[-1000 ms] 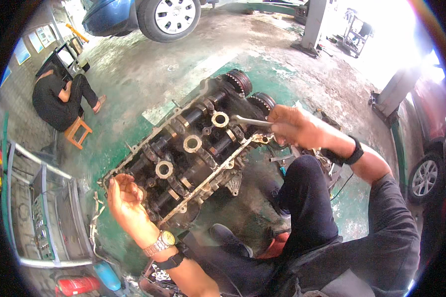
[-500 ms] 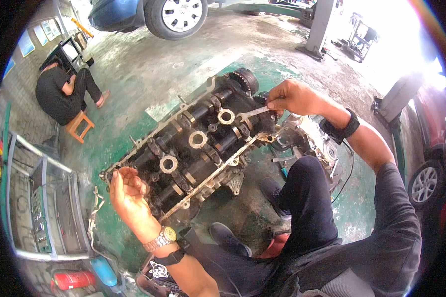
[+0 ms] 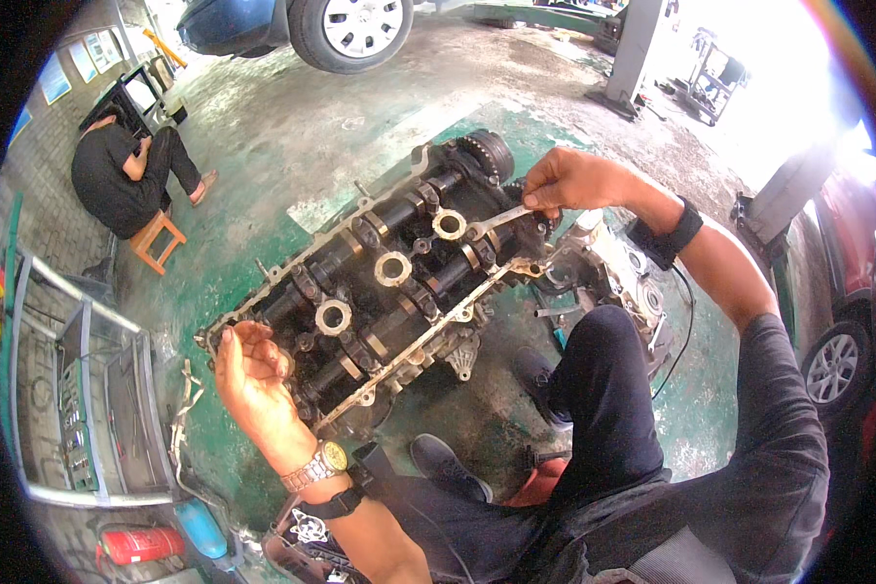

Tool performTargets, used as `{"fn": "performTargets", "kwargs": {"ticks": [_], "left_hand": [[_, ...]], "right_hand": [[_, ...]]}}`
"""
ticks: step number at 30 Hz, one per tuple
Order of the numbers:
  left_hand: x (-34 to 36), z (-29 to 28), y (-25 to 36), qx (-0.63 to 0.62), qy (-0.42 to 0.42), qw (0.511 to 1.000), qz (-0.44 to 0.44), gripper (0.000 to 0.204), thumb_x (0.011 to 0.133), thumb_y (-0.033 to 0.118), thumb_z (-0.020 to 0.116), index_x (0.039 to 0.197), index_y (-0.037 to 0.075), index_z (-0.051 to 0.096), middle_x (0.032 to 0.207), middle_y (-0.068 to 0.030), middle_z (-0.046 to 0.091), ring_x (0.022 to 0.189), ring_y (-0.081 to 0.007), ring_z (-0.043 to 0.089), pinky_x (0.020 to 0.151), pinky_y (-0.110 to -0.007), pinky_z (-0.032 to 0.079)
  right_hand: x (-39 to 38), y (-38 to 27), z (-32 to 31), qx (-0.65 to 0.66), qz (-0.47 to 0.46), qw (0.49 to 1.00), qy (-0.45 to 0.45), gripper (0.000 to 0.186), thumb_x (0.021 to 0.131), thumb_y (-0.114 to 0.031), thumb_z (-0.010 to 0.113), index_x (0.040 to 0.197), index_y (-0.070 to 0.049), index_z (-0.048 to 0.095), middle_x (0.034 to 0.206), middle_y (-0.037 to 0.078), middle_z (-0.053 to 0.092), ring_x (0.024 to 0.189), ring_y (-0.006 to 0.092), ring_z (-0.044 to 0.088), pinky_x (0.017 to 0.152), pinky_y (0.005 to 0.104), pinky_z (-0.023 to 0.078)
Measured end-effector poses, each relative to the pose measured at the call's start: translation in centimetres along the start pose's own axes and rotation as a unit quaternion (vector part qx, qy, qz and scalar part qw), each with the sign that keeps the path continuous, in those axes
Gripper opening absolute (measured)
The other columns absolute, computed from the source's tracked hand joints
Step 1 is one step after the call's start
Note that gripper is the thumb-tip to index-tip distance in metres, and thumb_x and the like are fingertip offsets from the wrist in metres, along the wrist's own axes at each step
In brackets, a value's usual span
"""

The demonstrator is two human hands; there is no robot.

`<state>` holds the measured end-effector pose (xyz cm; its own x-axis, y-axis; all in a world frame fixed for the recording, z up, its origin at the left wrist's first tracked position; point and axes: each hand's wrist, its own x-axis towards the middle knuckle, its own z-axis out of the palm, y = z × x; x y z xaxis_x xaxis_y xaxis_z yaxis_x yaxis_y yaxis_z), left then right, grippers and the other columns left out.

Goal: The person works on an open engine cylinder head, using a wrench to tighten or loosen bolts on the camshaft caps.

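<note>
Pinching the smooth metal wrench (image 3: 501, 219), my right hand (image 3: 574, 180) keeps its head beside a pale scalloped ring (image 3: 436, 226) on the oily, straight-edged cylinder head (image 3: 445, 322). My left hand (image 3: 253, 375) is half-curled at the left end; I can't tell its grip. Scuffed floor (image 3: 234, 234) gives room beyond the far edge.

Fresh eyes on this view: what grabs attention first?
Probably the grimy cylinder head, with bared camshafts, lying diagonally across the centre. Next, the right hand holding a wrench near its upper-right end. Then the bright red fire extinguisher at lower left.
</note>
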<state>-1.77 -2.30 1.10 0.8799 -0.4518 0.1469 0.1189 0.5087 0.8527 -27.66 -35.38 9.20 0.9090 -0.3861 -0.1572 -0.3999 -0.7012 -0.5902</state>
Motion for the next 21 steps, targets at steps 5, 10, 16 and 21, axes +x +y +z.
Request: {"fn": "performTargets", "kwargs": {"ticks": [5, 10, 16, 21], "left_hand": [[0.1, 0.0, 0.0, 0.003, -0.005, 1.0, -0.002, 0.028, 0.095, 0.025, 0.051, 0.089, -0.001, 0.059, 0.078, -0.01, 0.061, 0.053, -0.0099, 0.049, 0.043, -0.022, 0.035], [0.1, 0.1, 0.0, -0.006, 0.0, 1.0, -0.002, 0.028, 0.095, 0.025, 0.051, 0.089, -0.002, 0.059, 0.078, -0.0107, 0.061, 0.053, -0.0102, 0.049, 0.043, -0.022, 0.035], [0.0, -0.1, 0.0, -0.011, 0.013, 1.0, -0.006, 0.028, 0.095, 0.025, 0.051, 0.09, -0.002, 0.059, 0.078, -0.0107, 0.061, 0.053, -0.0103, 0.05, 0.043, -0.023, 0.036], [0.1, -0.4, -0.1, -0.017, -0.004, 1.0, -0.009, 0.028, 0.095, 0.025, 0.051, 0.09, -0.002, 0.059, 0.078, -0.0108, 0.061, 0.053, -0.0103, 0.05, 0.043, -0.023, 0.036]], "right_hand": [[1.0, 0.0, -0.7, -0.038, 0.025, 0.999, -0.025, 0.03, 0.084, -0.029, 0.06, 0.083, 0.0, 0.067, 0.067, 0.009, 0.064, 0.064, 0.0177, 0.06, 0.062, 0.0349, 0.047], [1.4, -0.3, -0.9, -0.021, 0.031, 0.999, -0.024, 0.021, 0.086, -0.02, 0.062, 0.081, -0.001, 0.066, 0.061, 0.001, 0.059, 0.054, 0.0082, 0.052, 0.048, 0.0252, 0.039], [-0.2, -1.3, 0.0, -0.05, 0.07, 0.996, 0.02, 0.026, 0.088, -0.023, 0.06, 0.074, -0.002, 0.061, 0.058, 0.0, 0.056, 0.052, 0.0083, 0.05, 0.047, 0.0259, 0.039], [-1.5, -1.8, 1.2, -0.052, 0.065, 0.997, 0.004, 0.032, 0.092, -0.026, 0.055, 0.069, -0.003, 0.058, 0.052, 0.001, 0.052, 0.047, 0.0094, 0.049, 0.045, 0.0271, 0.038]]}}
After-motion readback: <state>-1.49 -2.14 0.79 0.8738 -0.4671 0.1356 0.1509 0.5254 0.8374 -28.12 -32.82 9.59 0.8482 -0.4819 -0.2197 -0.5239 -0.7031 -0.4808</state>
